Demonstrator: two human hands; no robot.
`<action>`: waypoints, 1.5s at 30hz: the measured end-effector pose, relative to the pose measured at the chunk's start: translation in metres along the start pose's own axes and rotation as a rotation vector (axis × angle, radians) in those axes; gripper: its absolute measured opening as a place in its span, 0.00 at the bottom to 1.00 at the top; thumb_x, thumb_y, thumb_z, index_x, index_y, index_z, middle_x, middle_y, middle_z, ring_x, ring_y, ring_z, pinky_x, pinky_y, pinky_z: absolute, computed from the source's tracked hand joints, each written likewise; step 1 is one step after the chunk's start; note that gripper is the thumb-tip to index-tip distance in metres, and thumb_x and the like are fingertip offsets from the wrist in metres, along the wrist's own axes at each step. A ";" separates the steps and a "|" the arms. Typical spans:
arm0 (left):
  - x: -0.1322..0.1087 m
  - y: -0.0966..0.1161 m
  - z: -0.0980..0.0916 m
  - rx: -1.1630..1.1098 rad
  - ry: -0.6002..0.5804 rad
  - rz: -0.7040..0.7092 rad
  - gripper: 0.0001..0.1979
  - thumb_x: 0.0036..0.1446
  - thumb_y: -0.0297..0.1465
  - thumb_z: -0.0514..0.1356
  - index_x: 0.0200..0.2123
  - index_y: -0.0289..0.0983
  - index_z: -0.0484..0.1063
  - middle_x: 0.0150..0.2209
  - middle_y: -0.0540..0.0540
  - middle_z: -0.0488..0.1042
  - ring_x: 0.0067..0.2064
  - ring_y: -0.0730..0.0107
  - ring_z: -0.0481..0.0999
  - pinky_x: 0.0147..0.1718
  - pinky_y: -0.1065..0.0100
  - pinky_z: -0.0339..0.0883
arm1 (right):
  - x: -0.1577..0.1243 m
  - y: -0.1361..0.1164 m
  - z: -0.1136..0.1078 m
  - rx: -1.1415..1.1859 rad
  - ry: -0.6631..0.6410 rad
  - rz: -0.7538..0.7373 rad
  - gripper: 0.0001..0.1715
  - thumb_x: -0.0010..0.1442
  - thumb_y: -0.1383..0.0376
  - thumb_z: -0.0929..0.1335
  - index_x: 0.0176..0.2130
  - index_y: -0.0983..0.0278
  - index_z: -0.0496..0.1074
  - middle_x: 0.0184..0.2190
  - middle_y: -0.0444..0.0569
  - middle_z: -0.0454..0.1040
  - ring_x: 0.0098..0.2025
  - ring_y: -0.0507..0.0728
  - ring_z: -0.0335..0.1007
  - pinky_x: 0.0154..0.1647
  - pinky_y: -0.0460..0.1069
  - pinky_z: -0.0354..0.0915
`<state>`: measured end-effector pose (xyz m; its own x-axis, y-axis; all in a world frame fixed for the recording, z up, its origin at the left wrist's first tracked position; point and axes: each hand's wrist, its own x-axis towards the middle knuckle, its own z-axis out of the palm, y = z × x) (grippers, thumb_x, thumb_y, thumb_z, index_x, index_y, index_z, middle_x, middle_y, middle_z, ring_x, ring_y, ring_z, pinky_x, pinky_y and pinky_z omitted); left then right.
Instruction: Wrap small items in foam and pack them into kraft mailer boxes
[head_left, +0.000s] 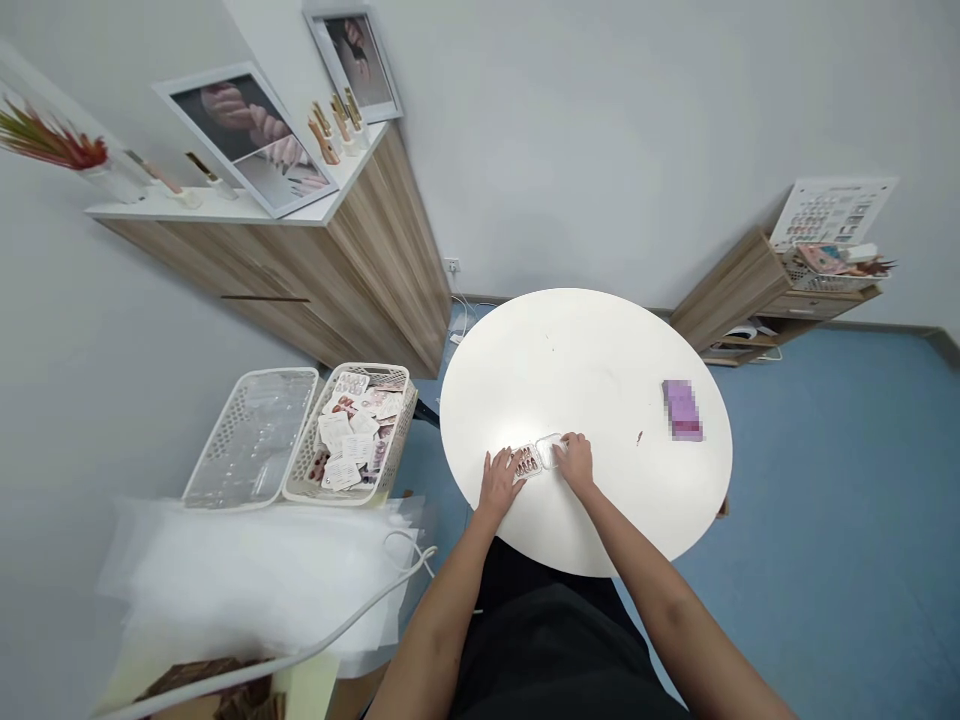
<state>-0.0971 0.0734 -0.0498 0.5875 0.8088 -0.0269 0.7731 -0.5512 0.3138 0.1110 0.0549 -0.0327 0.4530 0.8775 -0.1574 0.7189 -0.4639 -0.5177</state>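
A small clear hinged case of press-on nails [528, 461] lies opened out near the front of the round white table [600, 350]. Dark reddish-brown nails sit in rows in its left half. My left hand [499, 484] holds that half at its left edge, fingers somewhat spread and the thumb at the near side. The clear lid [547, 452] lies folded out to the right. At the lid's right edge, my right hand [576, 464] pinches it with bent fingers; part of the lid is hidden under them.
A purple, blurred-out item [682, 410] lies on the table's right side, with a small dark red bit [640, 438] nearby. Left of the table stand a white basket of nail packs [411, 400] and another basket [196, 478]. A white cable [360, 610] crosses the lower left.
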 end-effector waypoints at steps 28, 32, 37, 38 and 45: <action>-0.012 0.022 -0.011 -0.092 -0.109 0.057 0.35 0.58 0.28 0.54 0.67 0.44 0.48 0.61 0.39 0.61 0.58 0.54 0.65 0.53 0.54 0.63 | -0.058 -0.010 0.005 -0.062 -0.159 -0.443 0.28 0.51 0.76 0.67 0.52 0.62 0.66 0.64 0.58 0.57 0.67 0.67 0.48 0.62 0.64 0.54; -0.011 0.020 -0.012 0.043 -0.103 0.202 0.36 0.58 0.24 0.50 0.69 0.44 0.45 0.70 0.42 0.46 0.68 0.54 0.52 0.63 0.49 0.50 | -0.052 -0.011 0.001 -0.076 -0.241 -0.419 0.29 0.51 0.76 0.69 0.52 0.63 0.66 0.66 0.59 0.56 0.68 0.66 0.47 0.64 0.64 0.52; -0.010 0.016 -0.013 0.104 -0.145 0.249 0.37 0.59 0.21 0.47 0.70 0.42 0.41 0.71 0.44 0.45 0.70 0.56 0.46 0.65 0.46 0.43 | -0.045 -0.013 -0.003 -0.046 -0.294 -0.456 0.28 0.51 0.76 0.70 0.51 0.62 0.67 0.62 0.58 0.63 0.68 0.63 0.51 0.65 0.62 0.52; -0.010 0.016 -0.013 0.108 -0.150 0.247 0.37 0.59 0.22 0.47 0.70 0.42 0.41 0.71 0.44 0.45 0.70 0.56 0.46 0.65 0.45 0.43 | -0.044 -0.013 -0.004 -0.041 -0.296 -0.445 0.28 0.51 0.76 0.71 0.51 0.62 0.67 0.62 0.58 0.63 0.68 0.63 0.51 0.65 0.61 0.53; -0.010 0.019 -0.013 0.105 -0.168 0.232 0.38 0.60 0.22 0.47 0.70 0.45 0.36 0.71 0.44 0.45 0.70 0.56 0.49 0.65 0.44 0.43 | -0.046 -0.009 0.002 -0.047 -0.279 -0.400 0.30 0.49 0.76 0.71 0.51 0.61 0.67 0.64 0.57 0.61 0.67 0.64 0.52 0.62 0.61 0.57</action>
<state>-0.0915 0.0578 -0.0319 0.7757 0.6186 -0.1250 0.6292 -0.7424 0.2301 0.0829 0.0194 -0.0223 -0.0176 0.9840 -0.1771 0.8338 -0.0833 -0.5457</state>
